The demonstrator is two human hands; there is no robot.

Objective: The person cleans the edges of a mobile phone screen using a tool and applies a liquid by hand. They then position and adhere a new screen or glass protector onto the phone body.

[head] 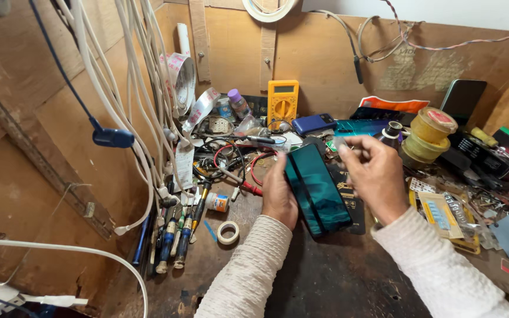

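Left hand (279,194) clamps the dark, teal-glinting slab of a smartphone (317,191) by its edge, tilted above the cluttered brown tabletop (325,277). Right hand (375,176) hovers just beside it, fingertips (344,148) pinched together on something too small to tell. A steady grip and a level phone would likely serve best.
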